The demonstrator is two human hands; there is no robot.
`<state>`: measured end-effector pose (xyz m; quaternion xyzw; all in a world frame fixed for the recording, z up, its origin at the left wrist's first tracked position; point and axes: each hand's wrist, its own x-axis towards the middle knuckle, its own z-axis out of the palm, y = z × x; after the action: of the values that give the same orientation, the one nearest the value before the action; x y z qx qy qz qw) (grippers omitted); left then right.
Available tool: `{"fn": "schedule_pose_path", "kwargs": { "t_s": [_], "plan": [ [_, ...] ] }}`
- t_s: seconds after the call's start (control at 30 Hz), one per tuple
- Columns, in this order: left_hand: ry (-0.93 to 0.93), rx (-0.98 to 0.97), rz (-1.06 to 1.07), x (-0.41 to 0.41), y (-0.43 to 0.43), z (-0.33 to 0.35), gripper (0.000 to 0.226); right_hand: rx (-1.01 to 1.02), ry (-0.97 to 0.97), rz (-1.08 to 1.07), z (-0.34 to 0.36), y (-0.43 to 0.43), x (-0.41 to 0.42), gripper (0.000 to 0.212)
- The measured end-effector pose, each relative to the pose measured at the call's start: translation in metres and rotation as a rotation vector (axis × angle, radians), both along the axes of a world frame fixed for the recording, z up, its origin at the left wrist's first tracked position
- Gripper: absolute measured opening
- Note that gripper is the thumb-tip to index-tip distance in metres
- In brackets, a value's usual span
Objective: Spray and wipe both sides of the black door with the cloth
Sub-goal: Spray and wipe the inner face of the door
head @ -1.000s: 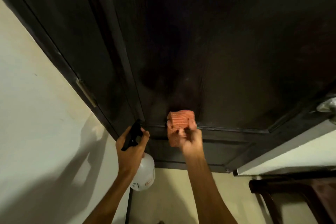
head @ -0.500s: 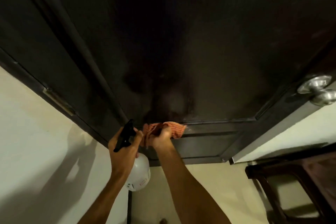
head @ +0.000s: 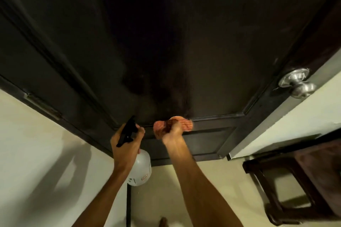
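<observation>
While I lean low, the door [head: 184, 51] stands stiff before me, a damp streak on its panel. My left hand [head: 127, 145] grips the light bottle [head: 141, 169] at its trigger neck. My right hand [head: 172, 132] clenches the soft cloth [head: 186, 125], bunched and pressed against the lower moulding.

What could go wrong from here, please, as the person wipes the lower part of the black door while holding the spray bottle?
1. The left hand grips the white plastic spray bottle by its black trigger close to the black wooden door; a squeeze could spray by accident.
2. The bunched orange cloth in the right hand touches little surface, so streaks may stay.
3. The dark wooden stool stands near the door's edge and might get bumped.
</observation>
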<state>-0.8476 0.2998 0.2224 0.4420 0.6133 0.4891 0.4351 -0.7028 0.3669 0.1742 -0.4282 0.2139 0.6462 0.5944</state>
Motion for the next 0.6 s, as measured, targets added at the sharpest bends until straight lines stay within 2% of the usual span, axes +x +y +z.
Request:
{"fn": "schedule_pose_path", "kwargs": {
  "t_s": [0.07,0.2,0.27,0.37,0.4,0.43,0.47,0.6],
  "plan": [
    [-0.002,-0.002,-0.008,0.006,-0.002,-0.001,0.034,-0.021,0.105,0.08,0.005,0.0,-0.011,0.032],
    [-0.01,-0.018,0.023,0.01,-0.005,-0.003,0.033,-0.018,0.087,0.206,0.013,-0.02,0.022,0.051],
    [-0.029,-0.011,0.003,0.017,-0.005,-0.006,0.028,-0.073,-0.01,0.112,0.007,-0.03,0.062,0.039],
    [-0.019,0.005,-0.001,0.025,-0.006,-0.009,0.017,-0.005,-0.218,-0.172,-0.018,-0.033,0.097,0.012],
    [-0.013,0.0,-0.004,0.027,-0.007,-0.01,0.015,-0.006,-0.254,-0.195,-0.027,-0.031,0.097,0.028],
    [-0.006,0.005,-0.009,0.03,-0.008,-0.011,0.015,-0.032,-0.218,-0.214,-0.04,-0.023,0.091,0.036],
    [-0.008,0.006,-0.019,0.034,-0.008,-0.011,0.016,-0.023,-0.166,-0.231,-0.043,-0.016,0.084,0.036],
    [0.026,0.006,-0.012,0.039,-0.009,-0.008,0.026,0.015,-0.005,-0.025,-0.023,-0.013,0.037,0.026]
  ]
}}
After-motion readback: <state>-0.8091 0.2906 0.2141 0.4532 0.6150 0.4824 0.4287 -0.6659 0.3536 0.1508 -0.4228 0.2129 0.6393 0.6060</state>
